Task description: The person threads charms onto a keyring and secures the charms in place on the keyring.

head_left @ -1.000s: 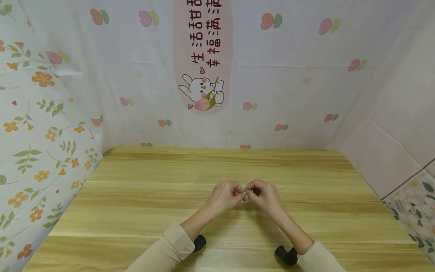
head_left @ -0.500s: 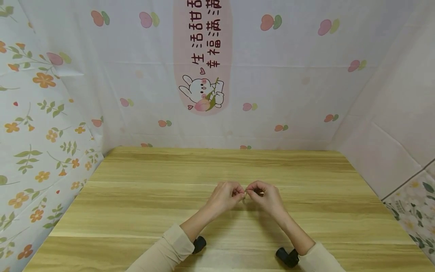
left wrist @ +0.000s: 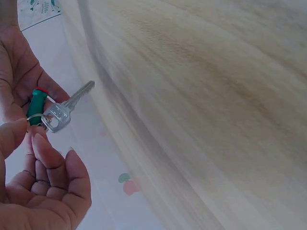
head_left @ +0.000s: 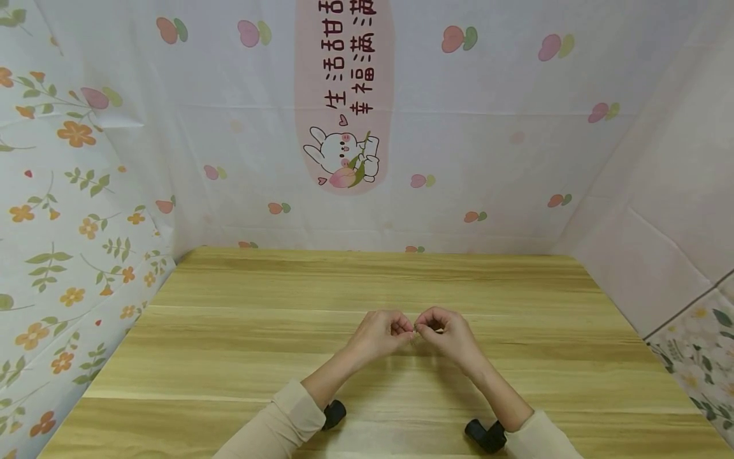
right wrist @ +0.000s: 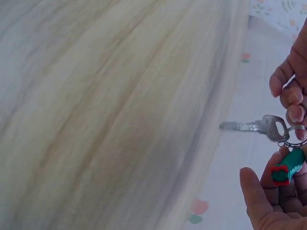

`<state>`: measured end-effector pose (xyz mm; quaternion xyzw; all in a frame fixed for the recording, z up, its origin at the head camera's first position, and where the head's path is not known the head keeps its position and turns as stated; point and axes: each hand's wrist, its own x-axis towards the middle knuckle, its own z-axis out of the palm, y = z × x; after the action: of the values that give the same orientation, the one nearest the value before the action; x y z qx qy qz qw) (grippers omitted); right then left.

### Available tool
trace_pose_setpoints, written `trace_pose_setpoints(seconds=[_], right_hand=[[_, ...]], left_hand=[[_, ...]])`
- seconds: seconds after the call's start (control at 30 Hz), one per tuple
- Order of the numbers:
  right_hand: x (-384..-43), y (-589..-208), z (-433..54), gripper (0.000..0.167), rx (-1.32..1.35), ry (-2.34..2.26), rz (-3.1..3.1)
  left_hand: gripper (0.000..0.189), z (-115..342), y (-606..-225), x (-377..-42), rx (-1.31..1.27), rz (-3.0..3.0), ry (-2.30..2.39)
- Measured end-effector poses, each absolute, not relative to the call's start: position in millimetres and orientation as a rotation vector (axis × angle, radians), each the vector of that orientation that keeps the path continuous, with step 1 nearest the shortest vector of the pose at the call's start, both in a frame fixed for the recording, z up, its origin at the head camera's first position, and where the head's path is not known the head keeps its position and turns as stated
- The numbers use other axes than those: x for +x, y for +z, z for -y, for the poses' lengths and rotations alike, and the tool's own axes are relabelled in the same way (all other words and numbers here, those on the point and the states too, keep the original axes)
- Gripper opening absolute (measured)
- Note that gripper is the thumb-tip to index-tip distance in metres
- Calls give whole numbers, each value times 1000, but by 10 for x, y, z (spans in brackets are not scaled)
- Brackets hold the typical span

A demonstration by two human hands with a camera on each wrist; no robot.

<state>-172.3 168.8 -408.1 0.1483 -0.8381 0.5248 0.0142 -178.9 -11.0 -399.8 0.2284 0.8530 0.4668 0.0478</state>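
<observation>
My left hand (head_left: 375,335) and right hand (head_left: 450,333) meet fingertip to fingertip over the middle of the table. Between them is a metal key ring (left wrist: 34,116), which the left thumb and index finger pinch. A silver key (left wrist: 58,115) hangs on the ring, its toothed blade sticking out away from the fingers. Also joined to the ring is a small green charm (right wrist: 291,162) with a red-rimmed end, lying against the curled right fingers. The right fingertips pinch at the ring too, partly hidden in the head view, where the key shows only as a thin sliver.
The wood-grain table (head_left: 258,357) spreads out around both hands. Black wrist-worn devices (head_left: 486,436) sit under the beige sleeves (head_left: 283,417). Printed white cloth (head_left: 493,146) hangs behind the table and on both sides.
Both hands stay together and have dipped very slightly. The dark green charm, visible inside the right hand a second ago, is now mostly covered in the head view.
</observation>
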Motion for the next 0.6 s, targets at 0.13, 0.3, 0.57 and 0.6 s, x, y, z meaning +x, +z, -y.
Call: trace_pose_setpoints(seconds=[0.13, 0.3, 0.57, 0.6], right_hand=[[-1707, -4060, -1670, 4, 475, 1614, 2620], [-1710, -4062, -1661, 4, 469, 1583, 2630], [-1702, -4045, -1653, 6, 474, 1558, 2645], [-1699, -4040, -1654, 7, 472, 1563, 2649]], left_hand=[[6, 102, -3975, -1785, 637, -2613, 1415], [6, 101, -3953, -1784, 603, -2601, 1422], [12, 171, -3914, -1787, 654, -2510, 1379], [13, 180, -3913, -1787, 663, -2496, 1376]])
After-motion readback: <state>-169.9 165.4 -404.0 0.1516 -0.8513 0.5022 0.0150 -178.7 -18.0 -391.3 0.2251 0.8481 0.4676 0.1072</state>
